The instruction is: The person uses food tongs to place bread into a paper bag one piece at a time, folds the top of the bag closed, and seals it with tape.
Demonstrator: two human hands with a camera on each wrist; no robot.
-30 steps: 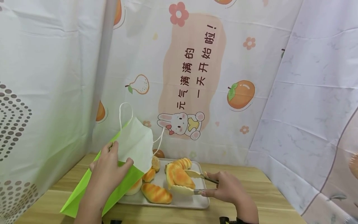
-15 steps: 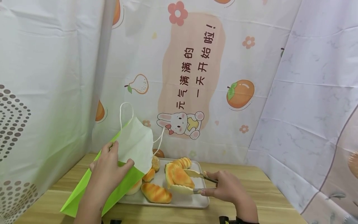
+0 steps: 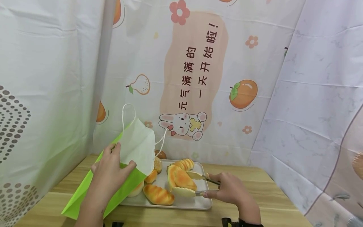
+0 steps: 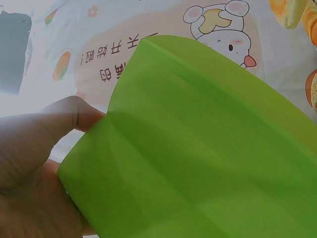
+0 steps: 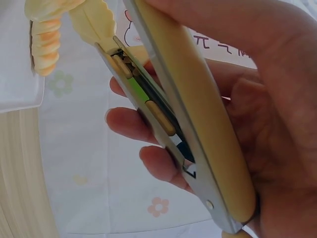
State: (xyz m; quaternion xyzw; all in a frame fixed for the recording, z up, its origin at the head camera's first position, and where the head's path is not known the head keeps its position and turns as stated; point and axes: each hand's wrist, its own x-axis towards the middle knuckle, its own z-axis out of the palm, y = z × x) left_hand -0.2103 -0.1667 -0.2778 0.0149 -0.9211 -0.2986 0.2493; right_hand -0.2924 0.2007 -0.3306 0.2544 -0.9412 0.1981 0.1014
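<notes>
Bread [image 3: 185, 180] sits between tongs [image 3: 183, 192] held in the right-hand grip [image 3: 230, 189].

Left hand [image 4: 27, 171] in at left edge of view, thumb uppermost, gripping the margin of a green paper bag [image 4: 188, 144]. Bag fills most of centre and lower right; broad face carries soft diagonal creases, a paler yellow-green strip along its upper right side. Behind: white cloth [image 4: 285, 54], print upside down. Rabbit [image 4: 230, 47] with yellow heart [image 4: 218, 18] and red bow [image 4: 250, 61], partly covered by the bag; dark characters on a peach patch [image 4: 94, 62]; orange fruit [image 4: 63, 65] to the left. Upper right corner: golden bread pieces [image 4: 286, 11]. Below them, a rough-surfaced bun [image 4: 314, 93], cut by the frame.
</notes>
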